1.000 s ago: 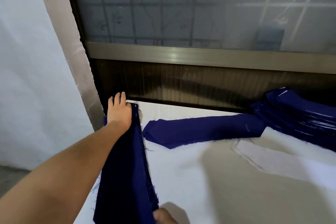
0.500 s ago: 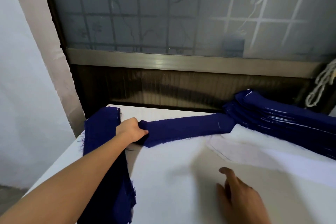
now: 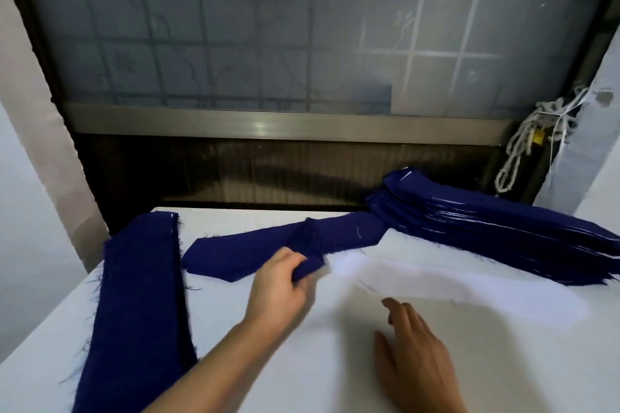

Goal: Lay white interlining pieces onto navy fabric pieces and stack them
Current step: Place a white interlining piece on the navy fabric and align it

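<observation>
A long navy fabric piece (image 3: 235, 255) lies across the back of the white table (image 3: 268, 362). My left hand (image 3: 278, 288) pinches a fold of it near its middle and lifts it a little. My right hand (image 3: 416, 355) hovers flat, fingers straight, just in front of the white interlining pieces (image 3: 453, 282), holding nothing. A long stack of navy pieces (image 3: 141, 305) runs down the table's left side. A tall pile of navy pieces (image 3: 486, 231) with white edges showing lies at the back right.
A frosted window with a metal sill (image 3: 268, 124) stands right behind the table. A bundle of white cord (image 3: 533, 141) hangs at the right by a pale wall. The table's left edge drops off beside the left stack.
My left hand left the left stack, moved right and took hold of the single navy piece, bunching it up. My right hand came up into view toward the interlining.
</observation>
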`<state>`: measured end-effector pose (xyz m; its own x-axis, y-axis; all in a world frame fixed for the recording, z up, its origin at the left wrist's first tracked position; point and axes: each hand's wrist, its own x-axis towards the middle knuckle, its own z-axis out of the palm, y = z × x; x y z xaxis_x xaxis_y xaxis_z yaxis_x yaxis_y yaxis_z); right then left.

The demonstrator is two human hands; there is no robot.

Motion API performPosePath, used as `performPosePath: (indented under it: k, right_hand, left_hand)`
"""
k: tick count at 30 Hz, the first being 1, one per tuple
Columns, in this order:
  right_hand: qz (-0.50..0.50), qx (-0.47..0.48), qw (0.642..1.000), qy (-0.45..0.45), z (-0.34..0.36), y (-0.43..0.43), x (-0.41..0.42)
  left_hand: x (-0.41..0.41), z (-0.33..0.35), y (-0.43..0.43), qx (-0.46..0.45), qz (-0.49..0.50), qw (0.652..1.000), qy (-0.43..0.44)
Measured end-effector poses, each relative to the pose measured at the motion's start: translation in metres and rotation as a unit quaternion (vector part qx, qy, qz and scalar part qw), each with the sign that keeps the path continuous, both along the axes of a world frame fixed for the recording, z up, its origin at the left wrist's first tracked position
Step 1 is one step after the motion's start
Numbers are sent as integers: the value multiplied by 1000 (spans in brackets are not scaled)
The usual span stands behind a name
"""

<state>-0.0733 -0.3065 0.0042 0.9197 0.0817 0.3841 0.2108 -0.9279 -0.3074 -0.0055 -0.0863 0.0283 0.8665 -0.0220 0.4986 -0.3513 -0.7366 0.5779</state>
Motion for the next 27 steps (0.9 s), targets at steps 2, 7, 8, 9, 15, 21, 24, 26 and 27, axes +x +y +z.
performPosePath:
  k: [2, 7, 8, 9, 15, 21, 24, 26, 27]
  right_hand:
    - [15, 4, 998, -63, -2, -4, 0]
    - [81, -18, 982, -170, -9, -15, 6]
    - [73, -28, 981, -179, -11, -14, 7]
    - [65, -31, 980, -183, -11, -12, 7]
    - [15, -14, 988, -156, -12, -14, 6]
    - [-26, 111, 993, 27, 1, -34, -15]
    - [-46, 208, 971, 110, 19, -62, -26]
    - [-42, 246, 958, 140, 35, -84, -30]
    - [-34, 263, 953, 145, 44, -93, -31]
  left_hand:
    - [-34, -2, -35, 100, -157, 977, -107]
    - [-55, -9, -41, 174, -163, 921, -308]
    - [-50, -10, -31, 105, -109, 940, -306]
    - [-44, -11, -22, 37, -53, 954, -291]
    - [-26, -28, 8, -248, 175, 949, -87]
    - [-16, -32, 26, -396, 231, 888, 29]
    - [-16, -31, 24, -399, 223, 889, 35]
    - [-17, -30, 23, -393, 218, 893, 28]
    - [-17, -28, 23, -389, 214, 896, 25]
